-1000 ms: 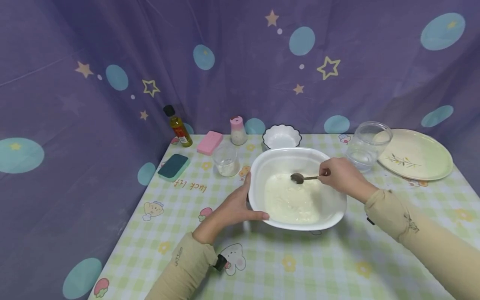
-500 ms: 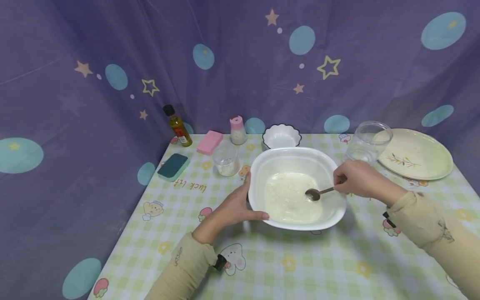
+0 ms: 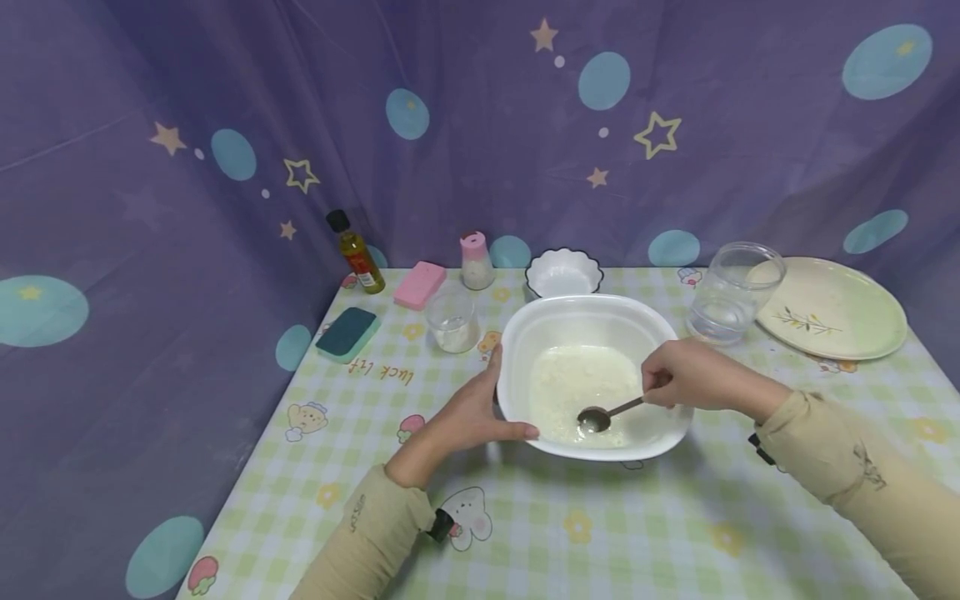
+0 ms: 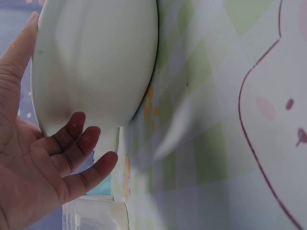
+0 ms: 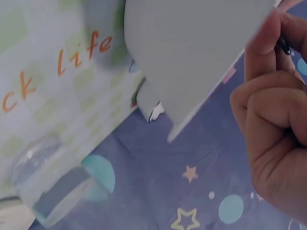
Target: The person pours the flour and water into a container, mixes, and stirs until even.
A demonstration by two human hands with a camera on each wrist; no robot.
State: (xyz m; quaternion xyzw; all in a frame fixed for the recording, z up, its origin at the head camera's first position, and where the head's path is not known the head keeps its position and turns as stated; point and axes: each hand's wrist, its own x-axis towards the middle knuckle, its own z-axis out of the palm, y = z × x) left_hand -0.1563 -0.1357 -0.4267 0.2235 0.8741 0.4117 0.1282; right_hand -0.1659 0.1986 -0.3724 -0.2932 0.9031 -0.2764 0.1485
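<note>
A white basin [image 3: 570, 321] holds a pale, creamy liquid [image 3: 573, 379] with small lumps. My left hand [image 3: 468, 414] grips its left side, the thumb along the near rim. In the left wrist view the fingers [image 4: 76, 155] curve against the basin's outer wall [image 4: 100, 57]. My right hand [image 3: 693, 375] pinches the handle of a dark metal spoon [image 3: 595, 419] over the basin's right side. The spoon's bowl is in the liquid near the front wall. In the right wrist view the outer wall [image 5: 201, 48] hides the spoon's bowl, and only the dark handle end [image 5: 284, 46] shows.
Behind the basin stands a scalloped white bowl [image 3: 564, 273]. To the left are a clear cup [image 3: 453, 321], pink-topped shaker [image 3: 476, 262], pink sponge [image 3: 420, 286], green sponge [image 3: 348, 335] and oil bottle [image 3: 356, 254]. A clear water container [image 3: 723, 308] and oval plate [image 3: 847, 312] lie right.
The spoon first moved right and nearer, then left and nearer through the liquid, my right hand travelling with it. My left hand and the basin stay where they were.
</note>
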